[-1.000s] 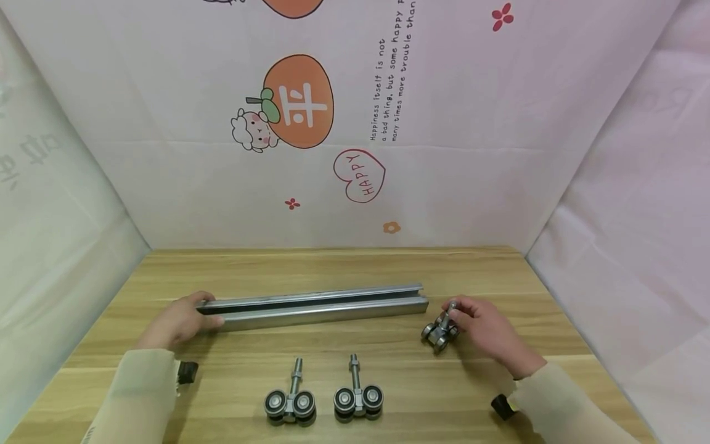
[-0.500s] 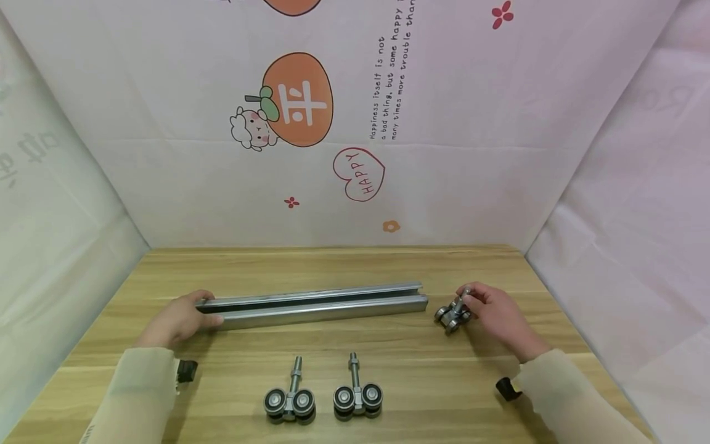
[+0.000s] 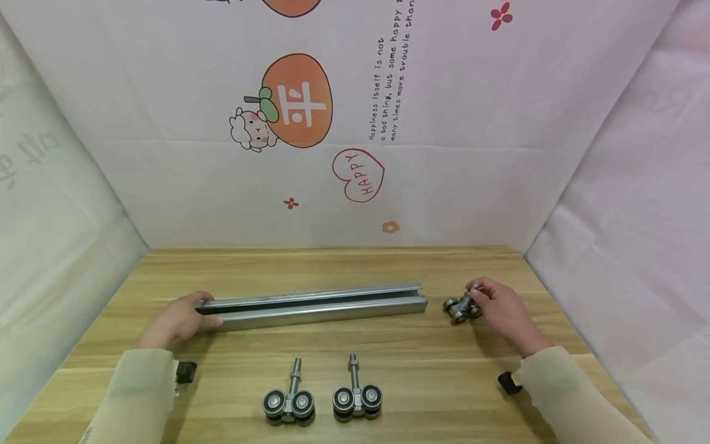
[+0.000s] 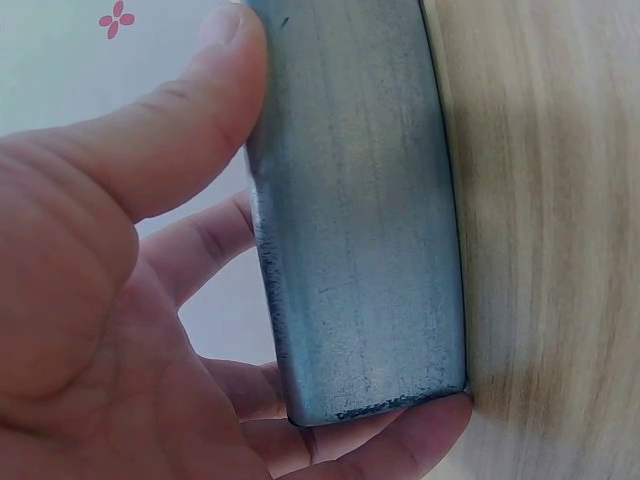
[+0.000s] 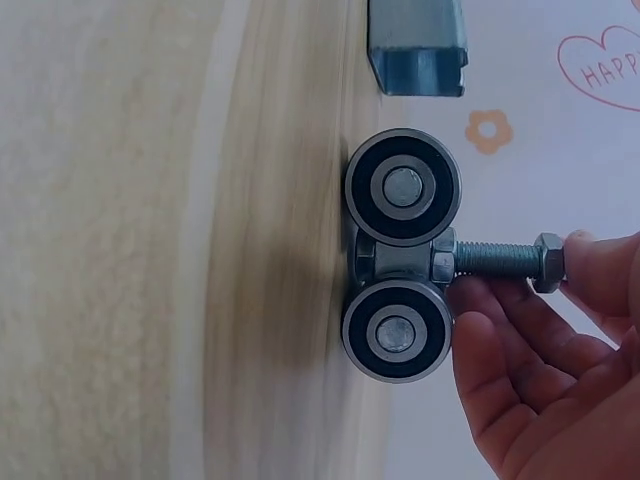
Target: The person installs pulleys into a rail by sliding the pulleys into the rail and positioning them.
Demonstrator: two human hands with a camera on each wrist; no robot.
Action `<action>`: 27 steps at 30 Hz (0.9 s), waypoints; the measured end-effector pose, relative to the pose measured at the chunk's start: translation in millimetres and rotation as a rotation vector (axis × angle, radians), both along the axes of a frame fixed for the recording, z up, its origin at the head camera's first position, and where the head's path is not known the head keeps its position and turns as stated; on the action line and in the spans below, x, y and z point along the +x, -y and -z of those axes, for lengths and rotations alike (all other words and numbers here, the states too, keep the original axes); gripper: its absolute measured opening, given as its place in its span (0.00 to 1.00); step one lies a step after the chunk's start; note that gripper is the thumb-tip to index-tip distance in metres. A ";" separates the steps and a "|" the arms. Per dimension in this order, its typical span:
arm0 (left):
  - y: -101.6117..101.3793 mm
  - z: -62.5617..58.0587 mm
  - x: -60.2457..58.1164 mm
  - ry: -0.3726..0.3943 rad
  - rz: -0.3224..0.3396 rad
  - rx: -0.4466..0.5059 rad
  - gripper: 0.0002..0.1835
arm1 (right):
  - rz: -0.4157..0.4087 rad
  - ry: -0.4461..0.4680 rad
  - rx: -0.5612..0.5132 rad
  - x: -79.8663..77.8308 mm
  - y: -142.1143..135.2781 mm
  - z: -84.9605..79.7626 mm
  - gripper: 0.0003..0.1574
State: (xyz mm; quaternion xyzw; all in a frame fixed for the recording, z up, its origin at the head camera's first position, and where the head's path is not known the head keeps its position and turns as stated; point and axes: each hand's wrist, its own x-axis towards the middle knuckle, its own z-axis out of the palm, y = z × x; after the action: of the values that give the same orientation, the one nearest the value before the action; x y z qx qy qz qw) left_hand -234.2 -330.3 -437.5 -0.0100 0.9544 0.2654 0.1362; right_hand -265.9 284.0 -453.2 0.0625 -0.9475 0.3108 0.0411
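Observation:
A metal C-shaped rail lies across the table with its slot facing up. My left hand grips its left end; in the left wrist view the thumb rests along one edge of the rail and the fingers reach round its end. Off the rail's right end, my right hand pinches the bolt of a roller trolley. The right wrist view shows that trolley with its wheels at the table surface, bolt pointing up, thumb at the nut. The rail's open end is a short gap away, in line with the wheels.
Two more roller trolleys, one left and one right, stand near the front of the wooden table, bolts up. A printed white cloth hangs behind the table and along both sides.
My right hand has carried the trolley to the right and slightly back, away from the rail's end, and turned it toward the rail. The left hand and the rail have stayed put.

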 end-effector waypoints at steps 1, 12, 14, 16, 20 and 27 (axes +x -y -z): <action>0.1 0.2 0.0 0.000 0.000 0.001 0.43 | 0.007 0.003 -0.004 -0.5 -0.8 0.1 0.19; -0.5 0.1 0.5 0.001 -0.008 0.017 0.43 | 0.053 0.002 0.000 -5.7 -5.4 2.2 0.22; -0.7 0.1 0.6 0.000 -0.008 0.017 0.43 | 0.059 0.005 0.000 -6.7 -4.3 2.3 0.22; -0.7 0.1 0.6 -0.001 -0.009 0.016 0.43 | 0.063 0.007 -0.001 -7.7 -2.3 1.8 0.22; -0.3 0.0 0.5 -0.004 -0.005 0.012 0.43 | 0.066 0.008 -0.005 -9.0 3.9 -0.7 0.21; -0.3 0.2 0.3 -0.004 -0.001 0.002 0.42 | 0.055 0.018 -0.010 -10.9 16.8 -3.4 0.20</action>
State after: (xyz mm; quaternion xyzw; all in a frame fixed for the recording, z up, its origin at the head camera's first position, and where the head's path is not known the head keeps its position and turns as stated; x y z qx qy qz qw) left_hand -233.9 -330.0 -437.7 -0.0095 0.9544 0.2666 0.1341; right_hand -276.8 267.3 -449.8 0.0336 -0.9476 0.3151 0.0415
